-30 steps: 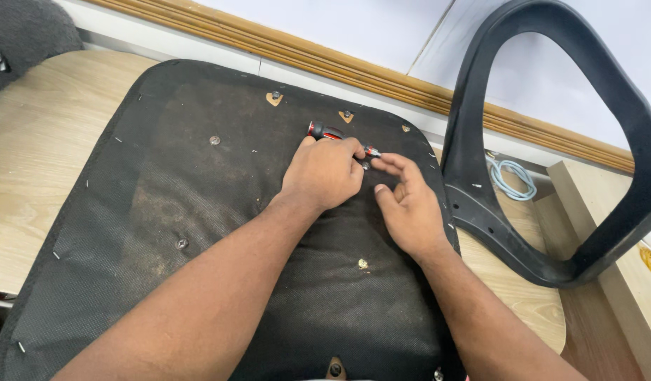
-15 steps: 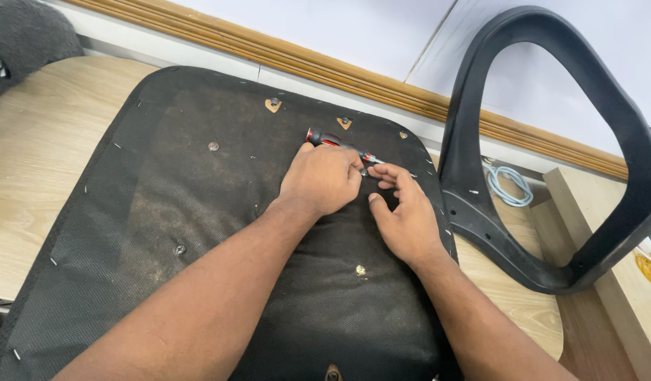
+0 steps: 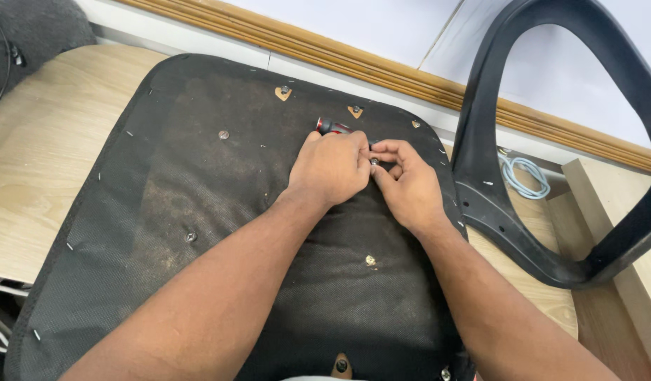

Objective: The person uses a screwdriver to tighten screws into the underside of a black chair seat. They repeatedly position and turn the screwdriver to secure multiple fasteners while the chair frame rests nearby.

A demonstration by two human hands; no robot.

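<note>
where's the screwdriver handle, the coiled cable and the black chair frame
screwdriver handle [image 3: 331, 126], head view, on the red and black end showing above the left hand
coiled cable [image 3: 527, 175], head view, on its pale blue loops
black chair frame [image 3: 481, 190], head view, on its left bar

Seat panel [image 3: 198, 212] lies flat on the table [image 3: 50, 176]. Both hands meet on its far right part: left hand [image 3: 332, 169] touching right hand [image 3: 407, 183], screwdriver [image 3: 334, 127] just behind them. Chair frame [image 3: 495, 204] stands right of the panel; cable [image 3: 527, 173] lies inside its opening.
</note>
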